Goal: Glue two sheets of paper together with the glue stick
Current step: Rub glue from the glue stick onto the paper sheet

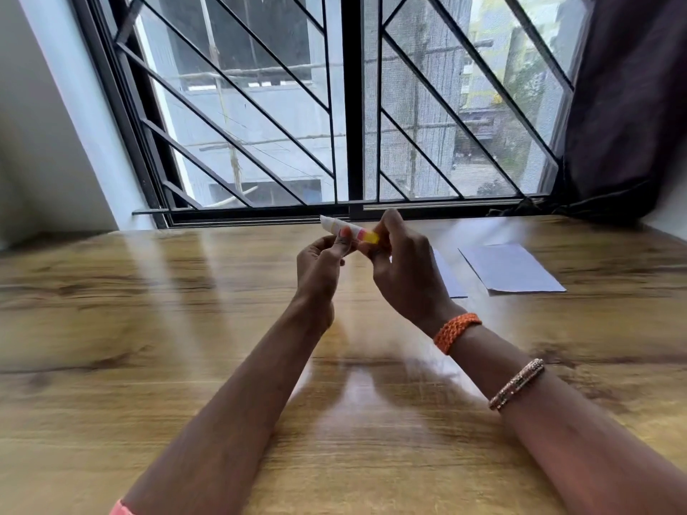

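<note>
Glue stick pinched at both ends above the wooden table, lying slantwise between the hands: left hand closed round the pale end, thumb and fingers wrapped over the barrel; right hand closed on the yellow end, fingertips curled about it. Looks like a cap pull or a twist of the base, though which end carries the cap cannot be told from here. Two sheets of paper flat on the table, just beyond and to the outside of the right-hand fingers, one partly hidden behind that hand, untouched, apart from the stick. Risks from this point: a sudden release of a tight cap, sending either piece out of the fingers and rolling off across the glossy top; too much turning of the base, pushing out a long plug of glue liable to snap or smear; sticky fingertips marking the sheets; light sheets sliding on the slick surface under the first stroke, unless held down. Writing: pink and yellow bands on the barrel, no legible brand or lettering; too blurred to read.
</note>
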`<state>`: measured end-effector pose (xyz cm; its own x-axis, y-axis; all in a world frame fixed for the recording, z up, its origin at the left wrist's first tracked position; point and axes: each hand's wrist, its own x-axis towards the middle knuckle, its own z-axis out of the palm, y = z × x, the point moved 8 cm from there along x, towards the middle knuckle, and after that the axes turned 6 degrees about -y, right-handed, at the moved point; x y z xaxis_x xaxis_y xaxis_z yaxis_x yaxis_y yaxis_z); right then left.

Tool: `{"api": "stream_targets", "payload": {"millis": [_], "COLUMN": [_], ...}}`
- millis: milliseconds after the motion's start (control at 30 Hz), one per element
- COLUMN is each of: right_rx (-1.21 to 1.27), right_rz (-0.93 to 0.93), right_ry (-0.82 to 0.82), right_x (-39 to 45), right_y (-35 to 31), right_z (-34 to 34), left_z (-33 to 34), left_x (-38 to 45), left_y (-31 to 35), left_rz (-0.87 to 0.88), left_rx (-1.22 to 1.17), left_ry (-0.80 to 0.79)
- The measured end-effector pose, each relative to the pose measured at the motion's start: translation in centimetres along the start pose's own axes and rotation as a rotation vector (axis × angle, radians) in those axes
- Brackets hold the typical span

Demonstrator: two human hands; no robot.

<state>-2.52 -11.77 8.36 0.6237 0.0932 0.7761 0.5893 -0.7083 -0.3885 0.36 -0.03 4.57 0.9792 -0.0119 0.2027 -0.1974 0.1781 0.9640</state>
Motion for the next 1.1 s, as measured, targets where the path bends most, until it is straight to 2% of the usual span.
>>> {"api": "stream_targets", "payload": {"millis": [67, 167, 233, 400, 700, 800, 1000, 1100], "right_rx": [0.057, -0.051, -0.088, 0.056, -0.004, 0.075, 0.306, 0.249], "right_rz": [0.111, 0.169, 0.143, -0.008, -0.157, -0.076, 0.269, 0.219], "right_ry": [-0.050, -0.120, -0.115, 0.015, 0.026, 0.083, 0.129, 0.095], "right_x": [-0.1, -0.4, -0.5, -0.3, -0.2, 0.0, 0.1, 0.0], "right_y": [0.9, 1.3, 1.0, -0.5, -1.4, -1.0, 1.9, 1.7], "right_z": [0.5, 0.8, 0.7, -0.1, 0.2, -0.6, -0.9, -0.7], "left_z": [0.2, 0.3, 0.3, 0.0, -0.5, -0.4, -0.1, 0.0], "left_x": [0.0, 0.0, 0.1, 0.0, 0.0, 0.1, 0.2, 0.1], "left_y": [-0.2, -0.3, -0.3, -0.5, -1.0, -1.0, -0.7, -0.8], "left_rz": [-0.007, -0.008, 0.001, -0.011, -0.079, -0.082, -0.047, -0.047], "left_rx": [-0.001, 0.007, 0.014, 0.006, -0.001, -0.007, -0.009, -0.002], "left_ry": [-0.011, -0.016, -0.022, 0.016, 0.071, 0.063, 0.031, 0.033]}}
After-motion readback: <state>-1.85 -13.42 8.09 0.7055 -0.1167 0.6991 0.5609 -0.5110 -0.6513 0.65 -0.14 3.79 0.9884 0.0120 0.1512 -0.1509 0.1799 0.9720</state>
